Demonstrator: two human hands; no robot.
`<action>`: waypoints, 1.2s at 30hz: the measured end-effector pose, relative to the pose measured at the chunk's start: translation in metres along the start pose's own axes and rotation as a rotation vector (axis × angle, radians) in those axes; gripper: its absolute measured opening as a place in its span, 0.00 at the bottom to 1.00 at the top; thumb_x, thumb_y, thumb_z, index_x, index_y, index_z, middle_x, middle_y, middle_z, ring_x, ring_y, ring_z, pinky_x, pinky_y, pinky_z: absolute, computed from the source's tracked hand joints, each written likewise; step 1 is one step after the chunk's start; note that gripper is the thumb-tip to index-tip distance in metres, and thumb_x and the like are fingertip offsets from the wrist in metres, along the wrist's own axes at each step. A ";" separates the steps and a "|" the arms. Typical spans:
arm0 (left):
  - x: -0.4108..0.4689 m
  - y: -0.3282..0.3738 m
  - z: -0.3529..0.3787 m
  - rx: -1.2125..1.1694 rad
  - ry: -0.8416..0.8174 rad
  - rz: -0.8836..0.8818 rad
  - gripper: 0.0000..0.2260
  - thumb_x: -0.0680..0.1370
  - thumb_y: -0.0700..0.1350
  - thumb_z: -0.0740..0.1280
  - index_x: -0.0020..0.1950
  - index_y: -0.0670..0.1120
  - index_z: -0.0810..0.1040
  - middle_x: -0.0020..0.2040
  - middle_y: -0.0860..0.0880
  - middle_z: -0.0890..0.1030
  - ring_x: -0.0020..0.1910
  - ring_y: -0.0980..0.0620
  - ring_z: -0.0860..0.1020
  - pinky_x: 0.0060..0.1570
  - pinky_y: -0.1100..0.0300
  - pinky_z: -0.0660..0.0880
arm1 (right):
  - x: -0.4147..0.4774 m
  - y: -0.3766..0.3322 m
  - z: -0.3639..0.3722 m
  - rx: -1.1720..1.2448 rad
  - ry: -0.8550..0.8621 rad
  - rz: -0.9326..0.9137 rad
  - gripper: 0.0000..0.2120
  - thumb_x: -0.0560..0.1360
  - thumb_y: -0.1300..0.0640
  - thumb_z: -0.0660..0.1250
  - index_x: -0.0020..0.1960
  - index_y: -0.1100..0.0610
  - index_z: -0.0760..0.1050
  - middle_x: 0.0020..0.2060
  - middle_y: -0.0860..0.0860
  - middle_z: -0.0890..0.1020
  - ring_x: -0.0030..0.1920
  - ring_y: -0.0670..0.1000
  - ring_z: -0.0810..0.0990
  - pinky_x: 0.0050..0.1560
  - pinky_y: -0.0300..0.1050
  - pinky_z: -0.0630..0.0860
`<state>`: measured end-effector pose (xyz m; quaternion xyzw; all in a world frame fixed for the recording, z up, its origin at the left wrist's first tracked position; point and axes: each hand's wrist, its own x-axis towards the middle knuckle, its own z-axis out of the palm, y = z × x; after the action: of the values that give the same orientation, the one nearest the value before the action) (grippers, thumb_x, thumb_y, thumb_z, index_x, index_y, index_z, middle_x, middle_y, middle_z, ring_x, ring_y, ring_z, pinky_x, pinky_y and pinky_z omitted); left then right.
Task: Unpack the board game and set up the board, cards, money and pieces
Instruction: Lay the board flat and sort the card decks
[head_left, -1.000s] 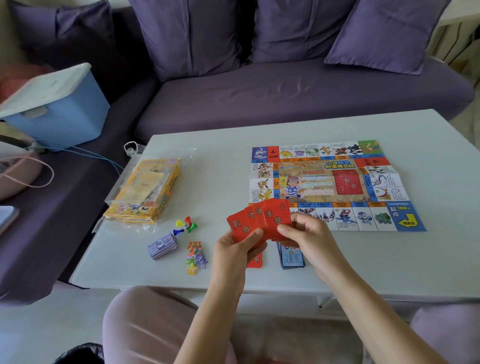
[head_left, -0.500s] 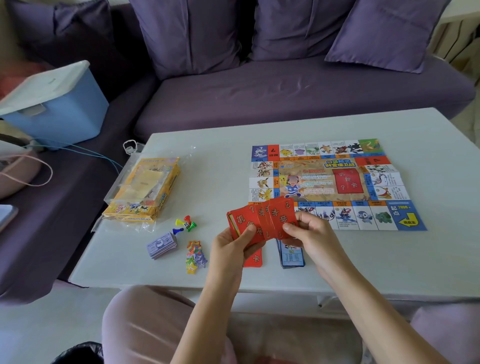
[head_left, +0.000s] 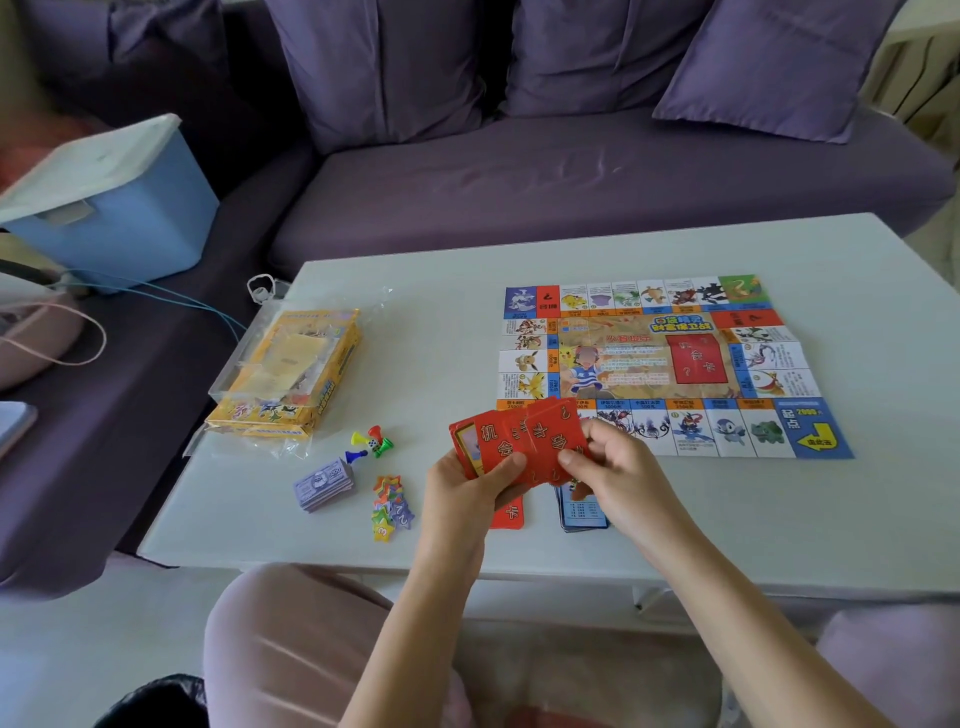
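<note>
The left hand (head_left: 467, 488) grips a fan of red cards (head_left: 511, 441) from below, thumb across the front. The right hand (head_left: 613, 467) pinches the fan's right end between thumb and fingers. Against 1 second ago, the right hand has slid further over the end cards, and a yellow-edged card face now shows at the fan's left end, so the cards are probably being thumbed through and sorted.

Under the hands, 1 red card (head_left: 510, 515) and a blue card stack (head_left: 582, 517) lie on the table (head_left: 415, 338). The board (head_left: 660, 358) lies unfolded just beyond, and its red card space (head_left: 693, 358) looks unfilled. The money stack (head_left: 324, 483), the pawns with a die (head_left: 371, 441) and the star tokens (head_left: 389, 506) sit to the left, near the yellow box (head_left: 291, 374) in its clear bag. Judging by this, the cards remain the open step.
</note>
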<state>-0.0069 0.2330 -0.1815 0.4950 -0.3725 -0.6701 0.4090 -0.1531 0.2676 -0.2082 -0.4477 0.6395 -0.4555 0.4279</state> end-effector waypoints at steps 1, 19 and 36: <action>-0.001 0.000 0.001 0.010 0.011 0.001 0.08 0.73 0.34 0.70 0.52 0.40 0.78 0.44 0.45 0.85 0.41 0.50 0.84 0.37 0.63 0.80 | 0.001 0.001 0.001 -0.009 -0.009 0.003 0.13 0.79 0.59 0.64 0.62 0.57 0.74 0.49 0.51 0.83 0.45 0.47 0.83 0.41 0.37 0.78; 0.004 0.007 -0.006 0.086 -0.103 -0.191 0.09 0.81 0.36 0.57 0.47 0.41 0.77 0.37 0.44 0.83 0.38 0.48 0.82 0.41 0.53 0.81 | 0.005 -0.055 -0.033 -0.683 -0.497 -0.156 0.20 0.81 0.62 0.58 0.64 0.40 0.73 0.63 0.41 0.74 0.60 0.43 0.73 0.60 0.44 0.73; 0.002 0.005 -0.013 0.046 -0.014 -0.033 0.07 0.72 0.36 0.70 0.48 0.42 0.78 0.41 0.47 0.85 0.38 0.50 0.84 0.36 0.63 0.80 | 0.015 -0.058 -0.026 -0.469 -0.108 -0.180 0.13 0.79 0.58 0.64 0.62 0.53 0.76 0.47 0.40 0.77 0.44 0.38 0.75 0.38 0.26 0.70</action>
<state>0.0061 0.2281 -0.1802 0.5057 -0.3826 -0.6712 0.3838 -0.1713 0.2482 -0.1487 -0.6135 0.6615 -0.3061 0.3038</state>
